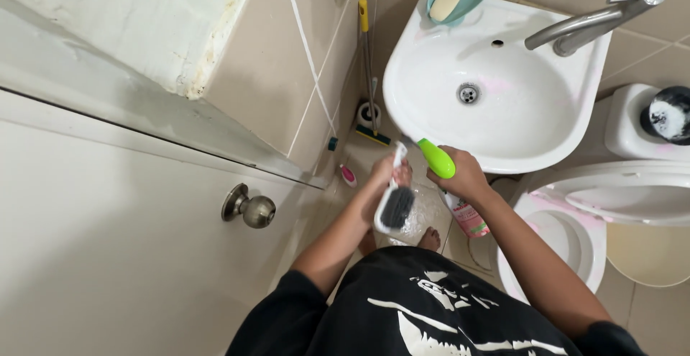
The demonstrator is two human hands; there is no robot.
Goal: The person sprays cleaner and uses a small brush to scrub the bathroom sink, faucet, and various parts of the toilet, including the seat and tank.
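A: On the left, a white scrubbing brush [394,201] with dark bristles is held by the left hand [384,172], whose grip is closed round its upper end, just in front of the wash basin [568,122].

B: And to the right?

A: A bright green handle [437,159] is clasped by the right hand [463,176], fingers wrapped shut; whether the two pieces are joined cannot be told.

B: What might go wrong?

A: The brush could be dropped onto the wet floor tiles [424,216] or the bare feet below if the grip slips on damp plastic. The pink bottle [467,216] beneath could be knocked over.
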